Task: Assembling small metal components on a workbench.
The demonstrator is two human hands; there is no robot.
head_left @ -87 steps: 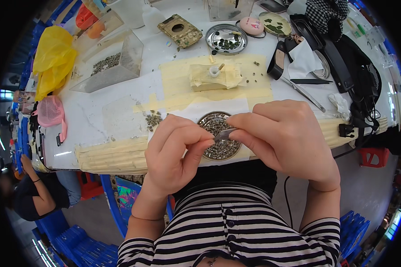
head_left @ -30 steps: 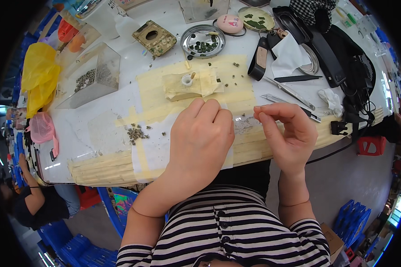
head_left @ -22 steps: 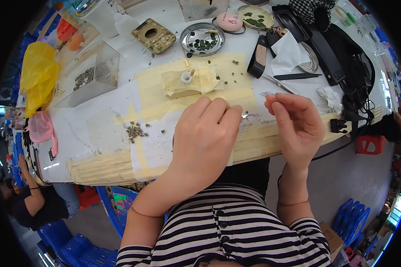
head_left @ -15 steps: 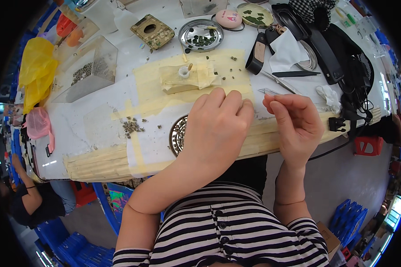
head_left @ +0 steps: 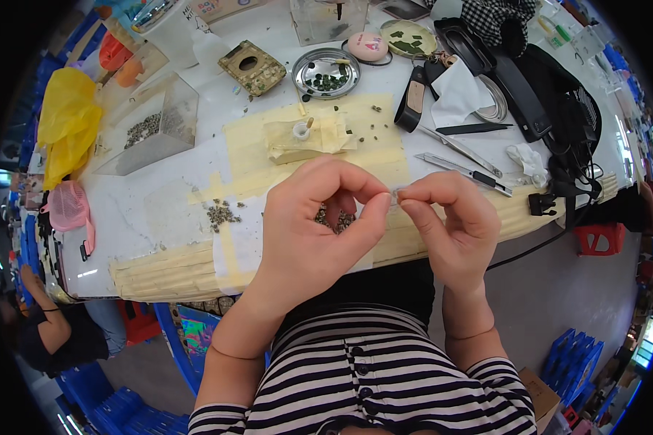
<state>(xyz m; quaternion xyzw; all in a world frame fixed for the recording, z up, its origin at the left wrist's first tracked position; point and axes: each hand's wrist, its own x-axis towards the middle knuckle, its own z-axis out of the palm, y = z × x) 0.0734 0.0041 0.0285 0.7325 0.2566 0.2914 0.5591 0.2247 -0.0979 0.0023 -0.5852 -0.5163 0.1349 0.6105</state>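
Observation:
My left hand [head_left: 319, 225] and my right hand [head_left: 457, 225] meet over the near edge of the table, each with thumb and forefinger pinched. A tiny pale thing shows between the fingertips, too small to name. Below my left hand, partly hidden by it, lies a round dish of small greyish-brown pieces [head_left: 335, 217]. Left of that hand sits a loose pile of similar pieces [head_left: 223, 214]. Beyond the hands stands a tape-covered block [head_left: 286, 148] with a small white cup [head_left: 301, 130] on it. Right of the block lie a craft knife [head_left: 479, 177] and metal tweezers [head_left: 464, 150].
A metal plate of dark green pieces [head_left: 331, 64] and a camouflage-patterned box [head_left: 252, 67] stand farther back. At left are a clear bin of bits [head_left: 185, 123], a yellow bag [head_left: 69, 109] and a pink mesh scoop [head_left: 69, 206]. Black straps and cables [head_left: 566, 138] crowd the right.
My left hand has turned and opened into a ring shape, its fingertips now meeting the right ones. My right hand has moved left and slightly down, uncovering the craft knife.

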